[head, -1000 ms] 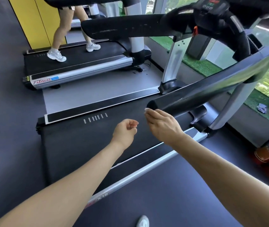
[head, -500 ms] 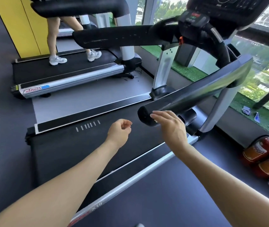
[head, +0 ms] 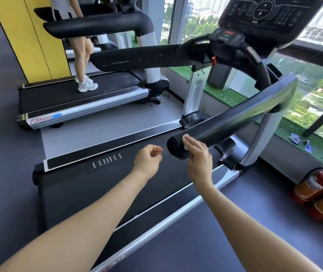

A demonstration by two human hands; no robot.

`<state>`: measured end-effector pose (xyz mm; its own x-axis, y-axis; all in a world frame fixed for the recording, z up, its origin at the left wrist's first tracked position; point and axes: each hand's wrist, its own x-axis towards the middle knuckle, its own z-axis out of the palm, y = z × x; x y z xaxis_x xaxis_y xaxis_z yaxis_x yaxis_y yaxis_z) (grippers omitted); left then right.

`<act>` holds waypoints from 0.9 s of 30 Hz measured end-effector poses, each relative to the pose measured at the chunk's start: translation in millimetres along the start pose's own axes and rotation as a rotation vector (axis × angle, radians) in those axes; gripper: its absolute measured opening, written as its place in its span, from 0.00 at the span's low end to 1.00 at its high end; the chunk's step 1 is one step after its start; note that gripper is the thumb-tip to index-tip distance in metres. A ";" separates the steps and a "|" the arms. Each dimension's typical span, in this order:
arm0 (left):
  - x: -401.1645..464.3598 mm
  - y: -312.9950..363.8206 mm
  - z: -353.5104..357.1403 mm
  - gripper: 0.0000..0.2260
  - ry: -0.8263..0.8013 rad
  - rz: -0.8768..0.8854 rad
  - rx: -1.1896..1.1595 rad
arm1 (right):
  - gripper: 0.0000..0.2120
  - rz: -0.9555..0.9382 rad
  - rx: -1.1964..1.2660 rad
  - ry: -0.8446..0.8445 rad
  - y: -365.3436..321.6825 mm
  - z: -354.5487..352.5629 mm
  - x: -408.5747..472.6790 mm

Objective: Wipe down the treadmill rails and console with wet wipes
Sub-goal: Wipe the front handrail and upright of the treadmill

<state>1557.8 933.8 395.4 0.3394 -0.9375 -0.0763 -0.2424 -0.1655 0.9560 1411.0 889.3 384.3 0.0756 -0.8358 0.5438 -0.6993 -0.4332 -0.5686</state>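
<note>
Early stage, judged from the layout. The right hand (head: pixel 199 154) presses a small white wet wipe (head: pixel 185 138) against the near end of the right rail (head: pixel 235 122), fingers flat over the wipe; only its edges peek out at the fingertips and under the palm. The contact spot sits just right of frame centre, at about 3 o'clock from the left hand.

The left hand (head: pixel 147 160) hovers over the treadmill belt (head: pixel 97 183), loosely curled, nothing visible in it, touching nothing.

Done so far: cannot tell for sure. The right rail looks glossy along its upper length toward 1 o'clock, but that may be window reflection, not moisture. No clear wet streaks.

Left to do, as a judgement: most of the right rail from the end cap up to the console; the whole left rail (head: pixel 137 55), which runs from 11 toward 12 o'clock across the belt, well apart from both hands; the console (head: pixel 264 14) at 1 o'clock, top of frame, plus the small control panel (head: pixel 226 37) below it. None of these is being touched.

Bystander: a person (head: pixel 82 55) walks on a neighbouring treadmill (head: pixel 78 107) at 10–11 o'clock, not involved. Fire extinguishers (head: pixel 317 185) sit on the floor at 4 o'clock.

Wipe looks small; it may need replacing before the console.
</note>
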 end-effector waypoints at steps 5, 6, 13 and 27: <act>-5.7 -7.9 -16.0 0.09 0.012 -0.007 -0.045 | 0.21 -0.302 -0.025 -0.234 -24.3 18.4 -45.2; -7.3 -9.1 -22.4 0.09 0.022 -0.005 -0.056 | 0.21 -0.297 -0.011 -0.276 -31.3 22.7 -52.2; -10.1 -12.5 -91.5 0.07 0.114 0.012 -0.116 | 0.10 0.324 0.485 -0.337 -103.6 36.4 -8.6; 50.0 9.2 -175.0 0.04 0.050 0.051 -0.287 | 0.10 0.573 0.918 -0.751 -163.2 94.6 73.9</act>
<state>1731.6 938.9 450.0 0.3795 -0.9250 -0.0185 0.0043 -0.0183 0.9998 1597.9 866.3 458.9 0.5142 -0.8298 -0.2168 -0.0525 0.2218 -0.9737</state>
